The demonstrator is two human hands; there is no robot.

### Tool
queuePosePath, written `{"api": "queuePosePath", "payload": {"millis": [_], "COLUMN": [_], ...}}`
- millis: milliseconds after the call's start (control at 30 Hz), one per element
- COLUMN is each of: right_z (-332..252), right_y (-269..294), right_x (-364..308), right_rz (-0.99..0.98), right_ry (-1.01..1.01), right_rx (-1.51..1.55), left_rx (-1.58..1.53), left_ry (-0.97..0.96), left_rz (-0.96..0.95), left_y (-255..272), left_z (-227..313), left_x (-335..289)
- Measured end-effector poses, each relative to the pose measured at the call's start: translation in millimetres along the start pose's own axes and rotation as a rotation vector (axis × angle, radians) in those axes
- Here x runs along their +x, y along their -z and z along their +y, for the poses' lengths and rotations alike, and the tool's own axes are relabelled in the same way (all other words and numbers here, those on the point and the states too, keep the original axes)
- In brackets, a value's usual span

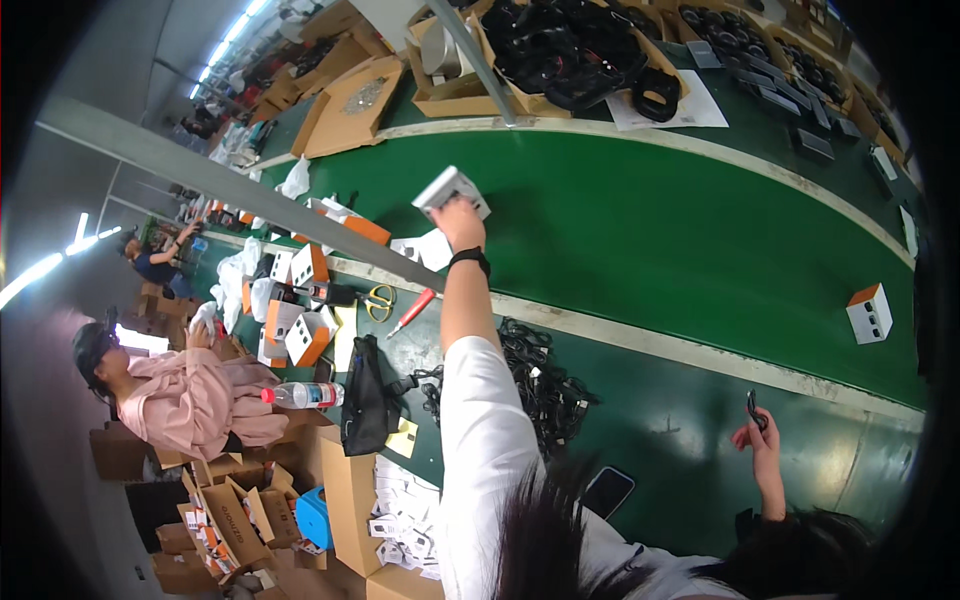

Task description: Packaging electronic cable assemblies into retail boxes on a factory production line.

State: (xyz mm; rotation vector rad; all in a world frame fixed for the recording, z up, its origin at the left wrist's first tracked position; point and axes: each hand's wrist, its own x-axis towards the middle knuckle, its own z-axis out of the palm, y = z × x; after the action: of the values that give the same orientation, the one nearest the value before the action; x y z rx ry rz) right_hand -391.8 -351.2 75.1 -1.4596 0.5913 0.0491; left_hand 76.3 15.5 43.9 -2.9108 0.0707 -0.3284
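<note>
My left arm stretches far forward over the green conveyor belt (640,220). At its end my left hand (460,222) is closed on a small white box (447,188), slightly blurred, whose underside and contents I cannot see. To the right, my right hand (763,432) is raised over the near bench, its fingers pinching a small black cable (754,408). Close to my left hand a white sheet-like piece (432,248) lies at the belt's near edge. Beneath my left arm is a tangled heap of black cables (540,380).
An orange-white box (870,314) stands on the belt at right. A metal post (240,195) crosses the left side. Scissors (379,302), a red-handled tool (411,311), a bottle (303,395) and a phone (608,491) lie on the bench. A person in pink (200,395) sits at left.
</note>
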Motion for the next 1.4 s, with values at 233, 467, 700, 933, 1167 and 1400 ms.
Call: {"api": "queuePosePath", "payload": {"millis": [233,467,700,933,1167,1400], "right_z": [21.4,-14.9,55.3,58.8,48.3,48.8], "right_y": [13.5,-15.3,-14.3,-34.9,-49.4,-51.8], "right_x": [-35.0,-83.9,-117.7,-131.0,-126.5,-108.1], "right_rz": [-0.109,-0.181,-0.065,0.063,0.172,0.22], "right_ry": [0.027,0.009,0.21,0.45,0.617,0.612], "right_rx": [0.035,0.367,0.344,-0.059,-0.388,-0.472], "left_rx": [-0.531,-0.799,-0.812,-1.016,-0.937,-0.578], "left_ry": [-0.605,-0.986,-1.09,-0.811,-0.498,-0.549], "left_rz": [0.03,-0.306,-0.209,-0.158,-0.061,-0.088], "left_y": [40.3,149.4,148.4,183.9,204.5,188.6], "left_z": [73.7,153.4,190.5,161.9,153.4,144.6], "left_x": [-107.4,-328.5,-436.0,-473.7,-484.9,-457.3]}}
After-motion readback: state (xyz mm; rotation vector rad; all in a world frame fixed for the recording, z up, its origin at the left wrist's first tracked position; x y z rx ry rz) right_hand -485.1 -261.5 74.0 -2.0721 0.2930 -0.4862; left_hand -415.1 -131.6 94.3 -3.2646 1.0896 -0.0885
